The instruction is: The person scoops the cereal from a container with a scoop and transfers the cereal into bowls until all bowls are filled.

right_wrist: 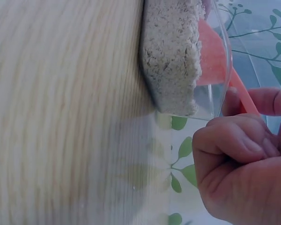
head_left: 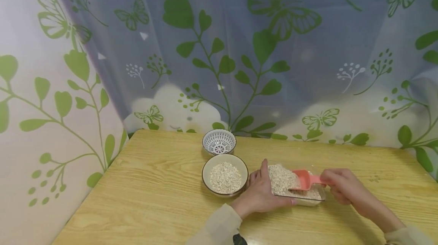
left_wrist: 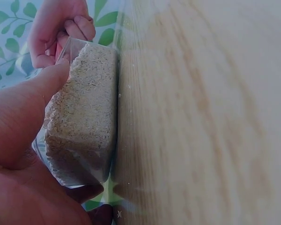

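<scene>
A clear plastic container (head_left: 309,195) of oat flakes (head_left: 282,179) sits on the wooden table (head_left: 154,195). My left hand (head_left: 261,192) grips its left side, thumb along the rim; in the left wrist view the left hand (left_wrist: 23,140) wraps the clear container (left_wrist: 82,117). My right hand (head_left: 342,186) pinches the handle of a pink scoop (head_left: 304,179) whose bowl rests in the oats. The right wrist view shows the right hand (right_wrist: 243,159) curled on the pink scoop (right_wrist: 215,56) inside the container (right_wrist: 213,101). A beige bowl (head_left: 224,175) holding oats stands just left of my left hand.
A small white bowl with a blue pattern (head_left: 219,141) stands behind the beige bowl near the table's far edge. A curtain with green leaves and butterflies (head_left: 239,47) hangs behind the table. Bare wood stretches to the left and front.
</scene>
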Demonstrator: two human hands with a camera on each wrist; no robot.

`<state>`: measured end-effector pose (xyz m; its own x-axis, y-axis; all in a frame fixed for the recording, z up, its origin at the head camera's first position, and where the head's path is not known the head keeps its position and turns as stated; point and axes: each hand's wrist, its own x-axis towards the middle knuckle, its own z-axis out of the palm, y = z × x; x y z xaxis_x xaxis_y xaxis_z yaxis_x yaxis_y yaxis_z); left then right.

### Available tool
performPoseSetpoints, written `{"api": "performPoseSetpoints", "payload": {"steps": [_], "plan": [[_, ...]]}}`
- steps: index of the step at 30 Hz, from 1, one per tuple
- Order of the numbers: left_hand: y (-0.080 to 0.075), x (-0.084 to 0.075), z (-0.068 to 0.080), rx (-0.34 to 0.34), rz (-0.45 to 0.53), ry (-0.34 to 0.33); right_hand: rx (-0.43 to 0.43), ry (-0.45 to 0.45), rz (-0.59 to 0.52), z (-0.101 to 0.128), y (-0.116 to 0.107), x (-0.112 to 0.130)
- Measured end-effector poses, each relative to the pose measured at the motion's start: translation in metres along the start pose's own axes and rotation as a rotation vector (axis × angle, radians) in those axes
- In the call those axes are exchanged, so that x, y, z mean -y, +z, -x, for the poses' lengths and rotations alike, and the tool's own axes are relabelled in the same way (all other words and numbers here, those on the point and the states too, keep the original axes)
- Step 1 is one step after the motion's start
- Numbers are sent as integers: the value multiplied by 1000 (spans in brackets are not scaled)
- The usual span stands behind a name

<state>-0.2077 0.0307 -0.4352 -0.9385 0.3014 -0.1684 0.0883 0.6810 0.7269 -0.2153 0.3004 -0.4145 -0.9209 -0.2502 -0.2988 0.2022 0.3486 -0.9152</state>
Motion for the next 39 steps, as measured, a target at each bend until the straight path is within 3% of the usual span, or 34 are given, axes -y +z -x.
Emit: {"api": "performPoseSetpoints", "payload": {"steps": [6,11,16,24,29,39], "plan": [[0,-1,0,-1,10,-3,40,12,-65,-2,-3,-4],[-1,0,0,-1,3,-3,111,39,-193,-4,-11,-14],[0,1,-1,13,13,-10,321,-21,-413,-5,-20,-26],[1,2,-1,13,19,-22,656,-249,-808,-7,-21,-36],[1,0,-1,14,10,-26,708,-352,-880,-8,-15,-35],[1,-2,-2,13,14,-28,819,-394,-984,-14,-8,-32]]}}
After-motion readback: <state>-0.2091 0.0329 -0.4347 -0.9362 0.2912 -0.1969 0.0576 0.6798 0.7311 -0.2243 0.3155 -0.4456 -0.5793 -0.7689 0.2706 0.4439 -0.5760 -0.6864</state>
